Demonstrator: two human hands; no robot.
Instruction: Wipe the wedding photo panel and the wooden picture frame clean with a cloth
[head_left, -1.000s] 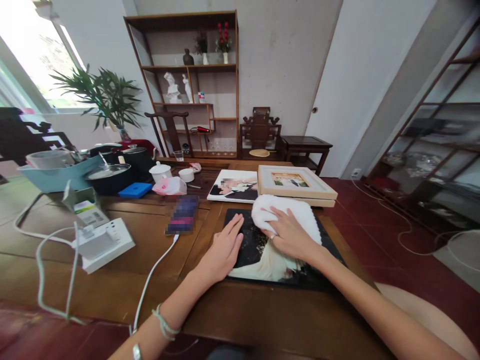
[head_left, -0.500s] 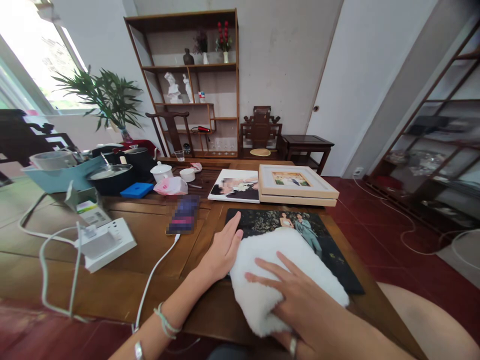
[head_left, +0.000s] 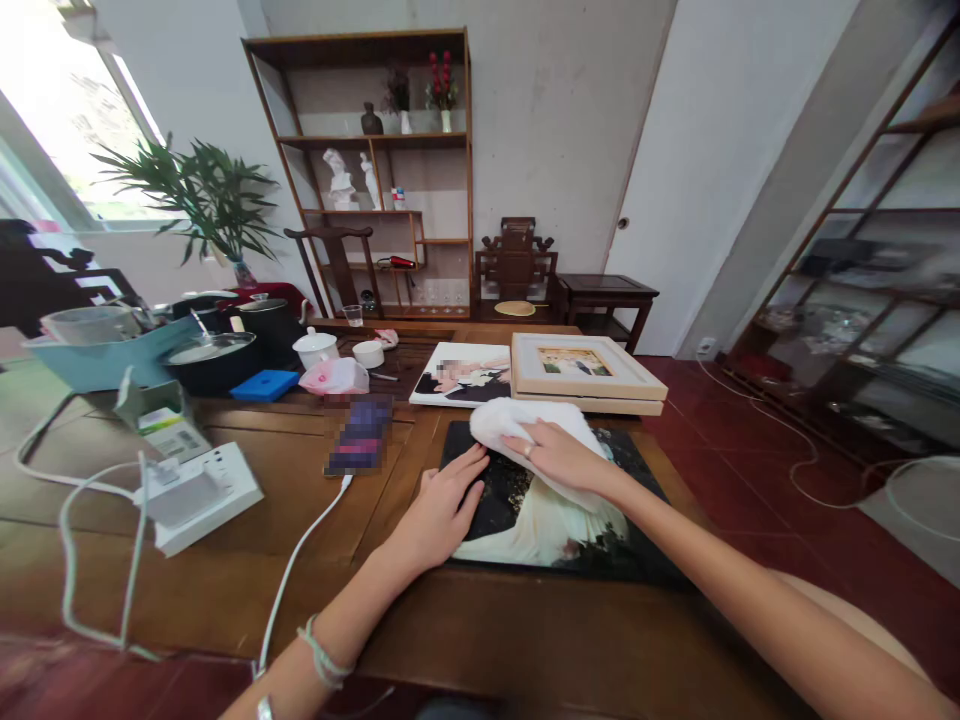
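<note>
Right hand (head_left: 564, 458) on cloth (head_left: 536, 413), grip unclear, left hand (head_left: 437, 512) flat, ungripping, at print (head_left: 551, 530) edge — hard rubbing could skid it.

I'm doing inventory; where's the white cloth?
Head view, right of centre: the white cloth is under the right hand, on the dark photo panel, beside the left hand.

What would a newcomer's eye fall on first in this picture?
Probably the fluffy white cloth under the right hand, bright against the dark photo panel on the wooden table. Just beyond lies a cream-framed photo; the leafy plant stands out at back left, near the window.
</note>
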